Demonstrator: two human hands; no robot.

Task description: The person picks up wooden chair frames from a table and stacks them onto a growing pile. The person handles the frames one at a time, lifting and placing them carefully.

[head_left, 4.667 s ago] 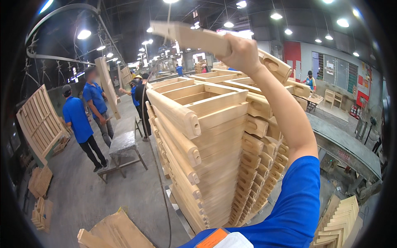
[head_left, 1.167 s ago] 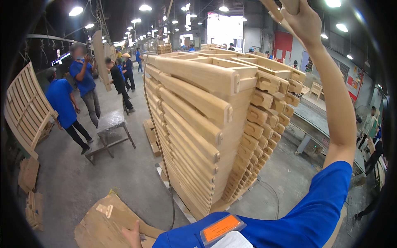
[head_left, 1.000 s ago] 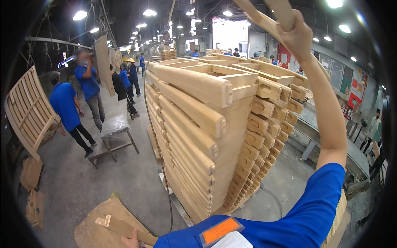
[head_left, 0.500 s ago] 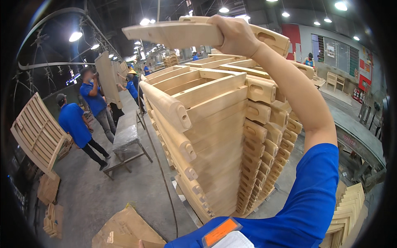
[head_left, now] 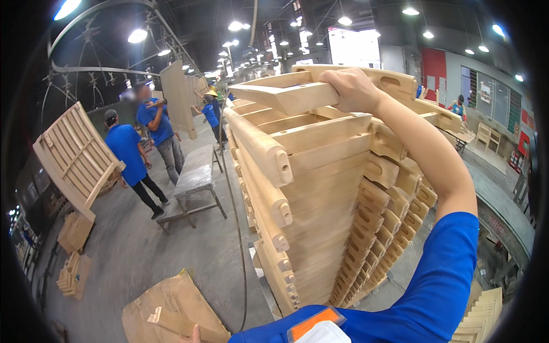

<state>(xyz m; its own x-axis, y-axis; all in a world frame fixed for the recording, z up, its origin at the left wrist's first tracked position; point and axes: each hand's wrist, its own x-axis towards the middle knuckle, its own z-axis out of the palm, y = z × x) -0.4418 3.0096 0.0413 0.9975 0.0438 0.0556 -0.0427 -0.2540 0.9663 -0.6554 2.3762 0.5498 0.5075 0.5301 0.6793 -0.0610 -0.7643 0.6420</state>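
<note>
My right hand (head_left: 353, 90) grips one end of an angled light-wood piece (head_left: 297, 98), fingers wrapped over it. That piece is over the near top edge of a tall stack of wooden frames (head_left: 320, 188); whether it touches the stack I cannot tell. Down at the lower edge, part of my left hand (head_left: 197, 334) shows around another light-wood piece (head_left: 177, 322) with a notched end. Most of that hand is out of the picture. The stacked frames have rounded rails with slots at their ends.
Flat cardboard (head_left: 157, 297) lies on the floor at lower left. A wrapped bench (head_left: 195, 174) stands beyond, near co-workers in blue (head_left: 124, 151) and a slatted panel (head_left: 77, 154). A cable (head_left: 239, 257) hangs left of the stack. Angled wooden pieces (head_left: 480, 314) are piled lower right.
My right hand has come down toward the stack, and the wooden piece in it has turned so its angled shape shows. The view has shifted; more of the left hand's piece is visible.
</note>
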